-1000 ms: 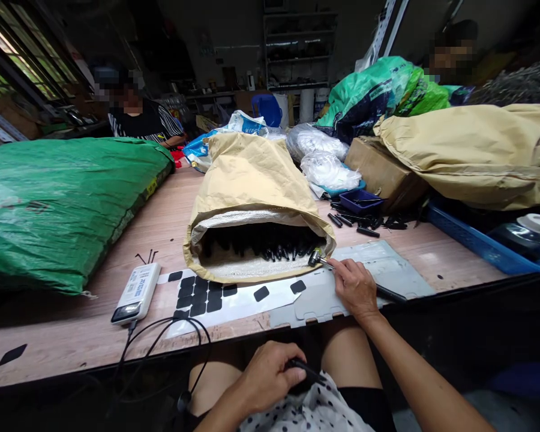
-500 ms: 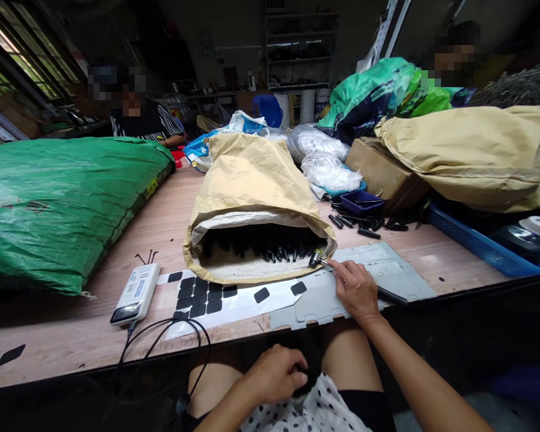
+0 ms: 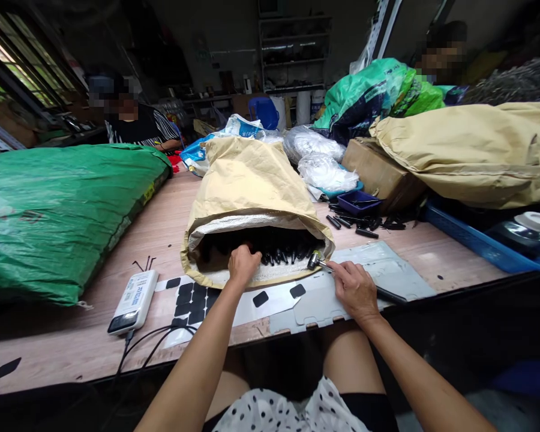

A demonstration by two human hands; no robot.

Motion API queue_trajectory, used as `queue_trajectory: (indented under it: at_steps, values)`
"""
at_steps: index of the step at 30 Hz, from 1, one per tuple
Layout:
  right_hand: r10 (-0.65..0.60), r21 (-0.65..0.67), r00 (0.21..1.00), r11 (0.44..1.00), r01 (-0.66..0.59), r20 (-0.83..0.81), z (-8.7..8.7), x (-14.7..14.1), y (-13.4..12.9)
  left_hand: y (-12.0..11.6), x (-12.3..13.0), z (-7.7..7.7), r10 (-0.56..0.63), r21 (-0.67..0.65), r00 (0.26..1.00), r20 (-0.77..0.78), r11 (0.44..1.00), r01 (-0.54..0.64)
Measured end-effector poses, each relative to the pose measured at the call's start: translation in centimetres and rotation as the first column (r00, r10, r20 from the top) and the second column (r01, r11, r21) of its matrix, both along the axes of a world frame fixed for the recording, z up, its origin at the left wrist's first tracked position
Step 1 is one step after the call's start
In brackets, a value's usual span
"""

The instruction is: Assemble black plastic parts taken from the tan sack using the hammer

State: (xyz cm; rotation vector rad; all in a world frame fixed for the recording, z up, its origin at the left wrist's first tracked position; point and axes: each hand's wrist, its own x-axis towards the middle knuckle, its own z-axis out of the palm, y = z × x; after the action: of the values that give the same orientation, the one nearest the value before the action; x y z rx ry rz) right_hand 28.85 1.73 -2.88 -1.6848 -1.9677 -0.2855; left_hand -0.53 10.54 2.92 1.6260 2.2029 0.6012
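Note:
My left hand (image 3: 244, 264) reaches into the mouth of a tan woven sack (image 3: 256, 180). Its fingertips are hidden among the dark pieces inside, so I cannot tell whether they grip anything. Slim black parts with pointed ends (image 3: 281, 255) lie just right of that hand, within the opening. My right hand (image 3: 356, 291) is closed round a small hammer (image 3: 314, 260) and rests on a grey sheet (image 3: 400, 273). The hammer's metal head lies by the sack's right lip; its black handle sticks out behind my hand.
Left of the sack are a white power bank (image 3: 134, 300) with a cable and a big green sack (image 3: 72, 210). Black pieces (image 3: 366, 233) lie around a small blue tray (image 3: 359, 203). A blue basket (image 3: 477, 234) stands right. Two people sit across the table.
My left hand has risen from my lap and gone into the sack's opening. My right hand keeps its hold on the hammer in nearly the same spot.

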Motion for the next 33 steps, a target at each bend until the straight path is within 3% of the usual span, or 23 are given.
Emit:
queue_trajectory:
  at_steps: [4, 7, 9, 12, 16, 20, 24, 29, 33]
  values:
    - [-0.011, -0.003, 1.000, 1.000, 0.011, 0.001, 0.2, -0.2, -0.1, -0.6, -0.1, -0.2, 0.018, -0.031, 0.999, -0.049, 0.999, -0.020]
    - [-0.018, -0.007, 1.000, 1.000, 0.018, 0.002, 0.1, -0.2, -0.1, -2.3, -0.8, 0.1, -0.015, 0.055, 0.999, -0.032, 0.998, 0.017]
    - [-0.016, -0.008, 1.000, 1.000, 0.016, 0.005, 0.1, -0.2, -0.1, -3.8, -0.9, 0.1, -0.113, 0.194, 0.993, 0.016, 0.975, 0.108]
    - [-0.016, 0.004, 1.000, 1.000, 0.016, 0.006, 0.0, -0.2, -0.1, -5.8, 0.3, -0.2, -0.364, 0.331, 0.929, 0.061, 0.886, 0.325]
    - [-0.026, 0.025, 1.000, 0.999, 0.026, 0.011, 0.0, -0.2, 0.0, -6.2, 2.7, -1.6, -0.553, 0.265, 0.830, 0.078, 0.814, 0.517]
    - [-0.026, 0.018, 1.000, 1.000, 0.026, 0.012, 0.0, -0.2, -0.1, -5.2, 3.3, -3.5, -0.591, 0.258, 0.778, 0.216, 0.803, 0.538]
    - [-0.024, 0.017, 1.000, 1.000, 0.023, 0.004, 0.0, -0.2, -0.2, -5.0, 2.9, -4.7, -0.579, 0.296, 0.771, 0.265, 0.810, 0.507]
    - [0.018, 0.016, 0.999, 1.000, -0.017, -0.033, 0.4, 0.0, -0.2, -5.1, 3.0, -4.6, -0.546, 0.276, 0.771, 0.329, 0.836, 0.474]
    - [0.043, -0.014, 0.981, 0.999, -0.046, -0.191, 1.6, -0.8, -0.7, -5.0, 3.3, -4.3, -0.518, 0.234, 0.798, 0.307, 0.854, 0.465]
